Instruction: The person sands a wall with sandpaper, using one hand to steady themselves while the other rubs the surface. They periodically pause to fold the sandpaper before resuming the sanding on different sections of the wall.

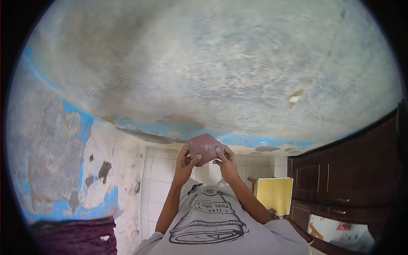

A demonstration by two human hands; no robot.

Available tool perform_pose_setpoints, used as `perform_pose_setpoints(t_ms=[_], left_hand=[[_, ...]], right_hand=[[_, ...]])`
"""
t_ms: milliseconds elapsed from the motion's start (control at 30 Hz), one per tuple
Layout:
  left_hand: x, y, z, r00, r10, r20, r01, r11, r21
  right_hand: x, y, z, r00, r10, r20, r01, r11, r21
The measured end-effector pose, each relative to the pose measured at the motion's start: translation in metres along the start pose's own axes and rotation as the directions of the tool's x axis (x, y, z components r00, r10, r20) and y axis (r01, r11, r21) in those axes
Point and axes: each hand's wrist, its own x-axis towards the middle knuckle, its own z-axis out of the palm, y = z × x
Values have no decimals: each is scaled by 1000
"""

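Observation:
A folded piece of reddish-brown sandpaper [205, 146] with whitish dust streaks is held up in front of my chest. My left hand [185, 163] pinches its left edge, thumb on the near face and fingers behind. On the other side my right hand [228, 162] grips the lower right edge the same way. Beyond the sandpaper rises a patchy grey-white wall [238, 76], apart from both hands. A strip of blue paint [165, 126] runs low along it.
At left another wall [55, 140] shows peeling blue paint, with purple cloth [76, 238] below. To my right are a yellow panel [274, 193] and a dark wooden cabinet [352, 178] with handles. Pale floor tiles [159, 170] lie underneath.

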Motion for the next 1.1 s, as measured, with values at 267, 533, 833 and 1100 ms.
perform_pose_setpoints(t_ms=[267,533,833,1100], left_hand=[[-20,18,-79,990,-75,-117,51,979,-196],[-17,11,-154,968,-128,-217,104,988,-117],[84,108,-220,688,645,-332,-504,754,422],[186,77,-206,435,900,-23,-477,253,842]], right_hand=[[21,48,78,948,-105,301,180,956,-232],[39,93,133,951,-144,274,284,756,-590],[68,94,155,949,-244,200,315,710,-629],[88,58,182,946,-296,132,317,768,-556]])
